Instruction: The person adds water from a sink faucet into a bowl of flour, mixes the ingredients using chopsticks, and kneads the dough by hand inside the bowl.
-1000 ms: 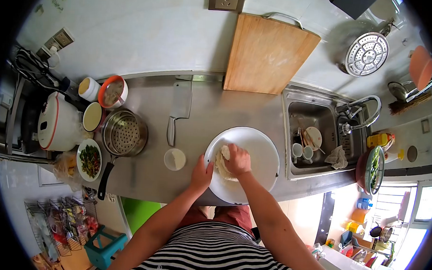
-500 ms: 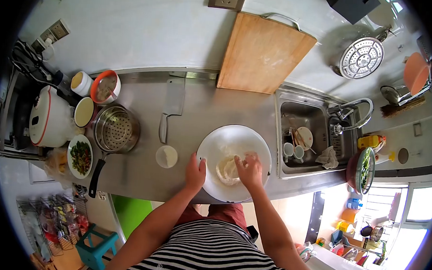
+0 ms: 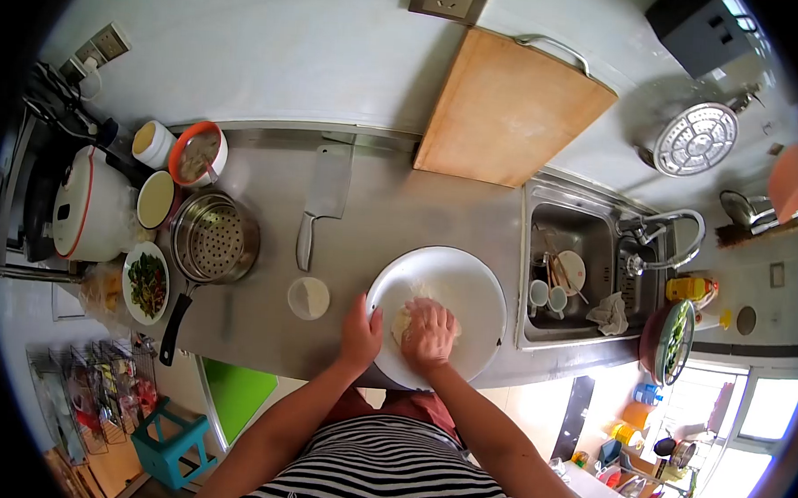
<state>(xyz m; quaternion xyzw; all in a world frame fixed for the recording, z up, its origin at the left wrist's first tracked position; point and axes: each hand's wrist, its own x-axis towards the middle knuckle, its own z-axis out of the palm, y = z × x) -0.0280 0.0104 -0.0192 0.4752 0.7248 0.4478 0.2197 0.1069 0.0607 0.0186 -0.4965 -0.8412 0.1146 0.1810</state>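
Observation:
A white basin (image 3: 485, 293) with a dark-chipped rim stands at the counter's front edge. My left hand (image 3: 360, 335) grips its left rim, thumb upward along the edge. Inside, pale dough (image 3: 401, 323) with loose flour lies under my right hand (image 3: 430, 332), which presses down on it, fingers stretched over the top. The hand hides most of the dough. Left of the basin is a small white bowl (image 3: 309, 298) with what looks like flour in it. A cleaver (image 3: 327, 192) lies flat behind that bowl.
A steamer pot (image 3: 214, 238) with a black handle, a plate of chopped greens (image 3: 146, 284) and a rice cooker (image 3: 94, 204) stand left. A wooden cutting board (image 3: 514, 107) leans on the wall. The sink (image 3: 547, 331) at right holds cups and a cloth.
My right hand has moved left and down from the dough's right side and now lies over it, fingers stretched out. My left hand keeps the rim. The camera view has shifted slightly.

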